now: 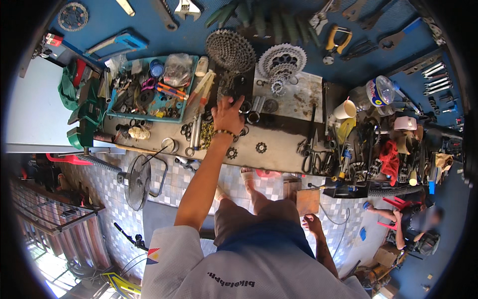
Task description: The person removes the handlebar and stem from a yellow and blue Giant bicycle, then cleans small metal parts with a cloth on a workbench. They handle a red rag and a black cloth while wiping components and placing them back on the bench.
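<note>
My left hand (228, 118), with a beaded bracelet at the wrist, reaches across the workbench (279, 144). Its fingers are stretched out and apart, close to a small black ring part (245, 106); whether they touch it I cannot tell. Silver tubes (257, 104) stand right of the fingers, and a yellow-and-black chain (206, 135) lies beside the wrist. Behind the hand are a large dark sprocket cassette (230, 51) and a silver cassette (282, 62). Low beside my thigh hangs my right hand (312, 225), fingers curled; anything inside them is hidden.
A teal tray (174, 118) of mixed parts sits left, near a green vise (82, 122). Small sprockets (261, 147) lie near the bench's front edge. Pliers, a cup (344, 109) and a plastic bottle (381, 92) crowd the right. A fan (138, 180) stands below; another person (406, 224) sits right.
</note>
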Motion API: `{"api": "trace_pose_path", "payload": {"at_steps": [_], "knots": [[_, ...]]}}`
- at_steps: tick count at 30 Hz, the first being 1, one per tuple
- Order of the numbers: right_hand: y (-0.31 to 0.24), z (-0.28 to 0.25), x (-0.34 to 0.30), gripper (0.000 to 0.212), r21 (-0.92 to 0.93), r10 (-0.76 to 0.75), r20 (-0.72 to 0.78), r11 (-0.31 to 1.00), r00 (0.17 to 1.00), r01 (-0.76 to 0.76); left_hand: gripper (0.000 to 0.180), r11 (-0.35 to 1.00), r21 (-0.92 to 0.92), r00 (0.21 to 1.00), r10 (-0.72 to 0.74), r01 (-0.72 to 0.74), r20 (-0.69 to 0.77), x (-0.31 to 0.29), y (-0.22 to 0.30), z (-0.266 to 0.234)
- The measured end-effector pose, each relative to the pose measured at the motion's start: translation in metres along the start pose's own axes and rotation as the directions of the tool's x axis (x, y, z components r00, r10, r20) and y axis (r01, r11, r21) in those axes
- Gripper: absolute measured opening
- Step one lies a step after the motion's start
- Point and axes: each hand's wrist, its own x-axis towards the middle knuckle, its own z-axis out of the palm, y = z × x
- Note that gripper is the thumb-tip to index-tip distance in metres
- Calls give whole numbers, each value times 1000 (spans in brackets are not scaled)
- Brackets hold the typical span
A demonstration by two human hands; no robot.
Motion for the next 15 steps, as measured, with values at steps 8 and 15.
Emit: {"api": "trace_pose_path", "payload": {"at_steps": [8,15], "knots": [[-46,-12,3,24,-61,-191,-88,981,978,186,26,511,-822,909,-416,253,22,-158,33,-50],[-137,20,12,29,-184,-490,-7,857,871,481,34,364,-696,778,-408,619,479,-290,37,-67]]}}
